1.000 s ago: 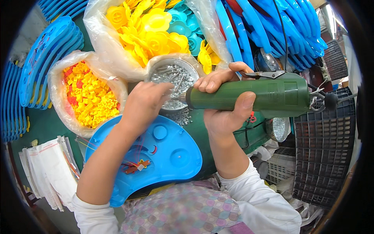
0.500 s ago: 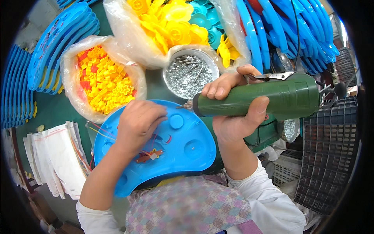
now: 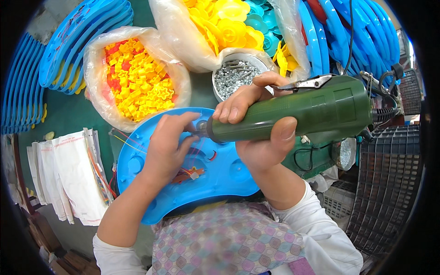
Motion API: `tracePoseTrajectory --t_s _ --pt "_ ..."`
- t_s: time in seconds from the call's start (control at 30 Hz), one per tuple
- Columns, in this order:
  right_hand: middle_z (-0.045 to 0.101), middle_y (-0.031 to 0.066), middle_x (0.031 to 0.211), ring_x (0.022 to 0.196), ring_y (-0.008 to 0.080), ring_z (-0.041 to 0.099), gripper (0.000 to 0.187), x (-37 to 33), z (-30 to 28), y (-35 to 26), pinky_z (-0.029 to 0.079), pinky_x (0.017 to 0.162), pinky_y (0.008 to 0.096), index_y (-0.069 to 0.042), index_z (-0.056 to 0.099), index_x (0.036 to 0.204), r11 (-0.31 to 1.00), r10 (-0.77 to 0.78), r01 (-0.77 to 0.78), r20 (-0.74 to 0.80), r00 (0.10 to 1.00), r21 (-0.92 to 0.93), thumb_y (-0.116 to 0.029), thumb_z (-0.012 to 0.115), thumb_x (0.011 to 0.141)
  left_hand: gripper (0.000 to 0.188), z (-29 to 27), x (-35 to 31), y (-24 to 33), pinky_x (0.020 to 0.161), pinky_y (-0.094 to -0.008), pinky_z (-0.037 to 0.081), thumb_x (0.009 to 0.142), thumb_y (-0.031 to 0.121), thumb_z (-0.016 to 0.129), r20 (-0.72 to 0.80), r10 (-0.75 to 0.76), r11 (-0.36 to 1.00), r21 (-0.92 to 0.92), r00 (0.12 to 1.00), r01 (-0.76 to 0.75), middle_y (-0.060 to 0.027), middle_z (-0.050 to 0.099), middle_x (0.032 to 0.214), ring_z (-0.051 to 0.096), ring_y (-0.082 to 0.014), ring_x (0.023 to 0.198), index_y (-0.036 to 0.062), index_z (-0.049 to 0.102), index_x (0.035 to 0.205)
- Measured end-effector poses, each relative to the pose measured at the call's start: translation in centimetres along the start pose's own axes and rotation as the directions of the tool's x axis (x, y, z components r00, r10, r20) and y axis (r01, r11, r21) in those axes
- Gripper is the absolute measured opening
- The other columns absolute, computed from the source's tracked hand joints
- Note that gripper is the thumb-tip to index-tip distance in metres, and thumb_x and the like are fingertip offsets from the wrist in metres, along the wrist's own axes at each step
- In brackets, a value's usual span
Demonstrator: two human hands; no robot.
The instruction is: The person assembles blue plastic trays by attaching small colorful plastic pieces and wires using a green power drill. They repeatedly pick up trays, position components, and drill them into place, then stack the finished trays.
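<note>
A green electric screwdriver [image 3: 293, 112] lies level in my right hand [image 3: 261, 123], whose fingers and thumb wrap round its body. Its nose points left, over a blue curved plastic shell [image 3: 215, 183] in front of my apron. My left hand [image 3: 165, 146] is bent above the shell, thumb and forefinger closed in close to the screwdriver's tip. Whatever sits between those fingertips is hidden or too small to name. Inside the shell lie a small brown circuit board [image 3: 185, 175] and thin red wires, partly covered by my left hand.
Beyond the shell stand a bag of small yellow and red pieces [image 3: 137, 82], a round tin of screws [image 3: 236, 75] and a bag of yellow and teal flower-shaped parts [image 3: 229, 30]. Blue shells [image 3: 87, 41] are stacked on both sides. White papers [image 3: 75, 174] lie left, a black crate [image 3: 389, 183] right.
My right hand has brought the screwdriver leftward, so its tip now meets my left fingertips. My left hand's fingers have reshaped around that tip. The whole view has shifted slightly.
</note>
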State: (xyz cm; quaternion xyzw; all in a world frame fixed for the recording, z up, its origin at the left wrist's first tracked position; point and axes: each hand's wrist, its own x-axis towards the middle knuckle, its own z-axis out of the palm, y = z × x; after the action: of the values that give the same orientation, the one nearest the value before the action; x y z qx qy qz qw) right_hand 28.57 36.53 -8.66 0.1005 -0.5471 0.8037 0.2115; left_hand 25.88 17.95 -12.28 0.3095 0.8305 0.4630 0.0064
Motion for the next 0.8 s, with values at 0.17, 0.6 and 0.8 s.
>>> tracePoseTrajectory --t_s 0.17,0.6,0.8 --pt "0.061 0.0094 0.082 0.078 0.0214 0.063 0.078 0.0 0.6 0.4 0.057 0.077 0.0416 -0.005 0.042 0.128 0.999 0.009 -0.008 0.032 0.999 -0.036 -0.07 0.061 0.09 0.053 -0.4 -0.5 -0.4 0.081 -0.042 0.053 0.077 -0.003 0.076 0.03 0.04 0.998 0.039 0.999 -0.041 -0.0113 0.067 0.096 0.063 -0.0309 0.094 0.0087 0.06 0.126" --pt "0.062 0.0104 0.082 0.077 0.0219 0.063 0.079 -0.3 0.6 0.8 0.057 0.077 0.041 -0.004 0.042 0.129 0.998 0.034 -0.033 0.026 0.999 -0.044 -0.068 0.064 0.089 0.062 -0.5 -0.5 -0.9 0.077 -0.0419 0.053 0.078 -0.002 0.073 0.059 0.178 0.965 0.185 0.982 -0.186 -0.0118 0.063 0.096 0.061 -0.0305 0.089 0.003 0.052 0.136" --pt "0.062 0.0104 0.082 0.077 0.0223 0.064 0.079 -0.2 1.0 0.3 0.057 0.078 0.0412 -0.003 0.042 0.128 0.997 0.048 -0.046 0.02 0.999 -0.058 -0.067 0.065 0.089 0.061 -0.5 -0.6 -0.8 0.078 -0.0406 0.052 0.082 0.001 0.065 0.09 0.213 0.953 0.203 0.973 -0.227 -0.0119 0.064 0.097 0.061 -0.0296 0.089 0.0 0.049 0.141"
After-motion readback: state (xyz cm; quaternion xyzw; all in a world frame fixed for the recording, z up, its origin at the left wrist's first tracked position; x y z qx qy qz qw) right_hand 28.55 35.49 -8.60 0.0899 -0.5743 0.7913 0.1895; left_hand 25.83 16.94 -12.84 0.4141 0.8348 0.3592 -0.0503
